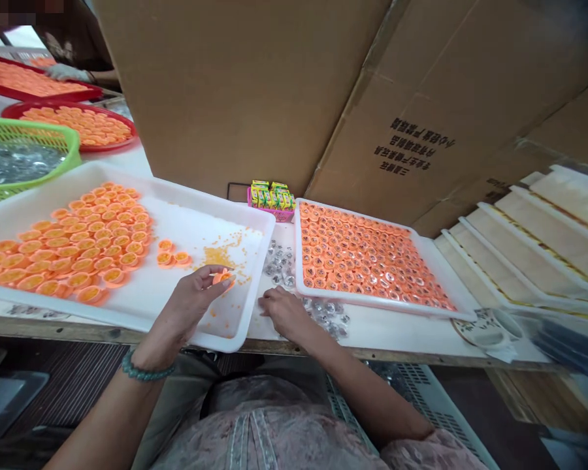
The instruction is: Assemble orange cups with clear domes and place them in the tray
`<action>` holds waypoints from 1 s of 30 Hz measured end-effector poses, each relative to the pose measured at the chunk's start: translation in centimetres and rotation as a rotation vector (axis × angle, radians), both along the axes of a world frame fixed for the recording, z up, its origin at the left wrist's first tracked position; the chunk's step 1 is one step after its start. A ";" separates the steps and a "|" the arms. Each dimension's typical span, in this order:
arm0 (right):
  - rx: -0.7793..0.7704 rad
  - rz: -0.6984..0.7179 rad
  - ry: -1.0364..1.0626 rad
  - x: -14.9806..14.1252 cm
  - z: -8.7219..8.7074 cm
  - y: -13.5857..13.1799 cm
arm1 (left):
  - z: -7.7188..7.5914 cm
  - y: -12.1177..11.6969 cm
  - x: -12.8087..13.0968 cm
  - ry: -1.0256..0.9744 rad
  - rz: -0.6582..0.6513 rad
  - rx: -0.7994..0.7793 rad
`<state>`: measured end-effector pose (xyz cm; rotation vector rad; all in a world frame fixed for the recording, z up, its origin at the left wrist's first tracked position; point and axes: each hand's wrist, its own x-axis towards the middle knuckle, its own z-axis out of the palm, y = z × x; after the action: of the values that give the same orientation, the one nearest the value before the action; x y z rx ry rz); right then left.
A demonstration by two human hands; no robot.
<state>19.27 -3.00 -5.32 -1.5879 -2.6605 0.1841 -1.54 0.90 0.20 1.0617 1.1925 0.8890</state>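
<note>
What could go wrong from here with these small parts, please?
The right hand or its forearm might brush clear pieces off the nearby table edge. The left hand holds an orange cup over the left white tray; if it slipped, it could scatter the loose yellow beads there.

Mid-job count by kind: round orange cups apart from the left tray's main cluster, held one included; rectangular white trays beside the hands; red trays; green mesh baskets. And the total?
Round orange cups: 4 (1 in the left hand, 3 loose)
Rectangular white trays: 2
Red trays: 2
Green mesh basket: 1
Total: 9
</note>
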 end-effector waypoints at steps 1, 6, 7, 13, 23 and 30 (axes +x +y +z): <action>0.002 0.003 -0.012 0.0 -0.4 0.1 | -0.2 0.0 0.0 0.023 -0.006 0.015; 0.045 -0.034 0.036 0.7 -1.3 0.2 | -0.2 0.0 0.1 0.038 -0.044 0.015; 0.053 -0.038 0.046 0.7 -1.2 0.1 | -0.1 0.0 0.1 0.025 -0.048 0.003; 0.021 0.007 -0.074 -0.1 -0.3 -0.1 | 0.6 0.1 0.0 -0.108 -0.023 -0.102; 0.029 0.047 -0.014 -0.2 1.1 -0.7 | 1.2 0.1 -0.2 -0.153 0.024 -0.178; -0.024 -0.096 0.250 0.3 -1.0 -0.5 | 1.2 0.1 -0.3 -0.126 0.015 -0.171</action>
<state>19.54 -3.55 -6.31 -1.5778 -2.3987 0.3842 -1.82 0.97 1.42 0.8481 1.1503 0.8377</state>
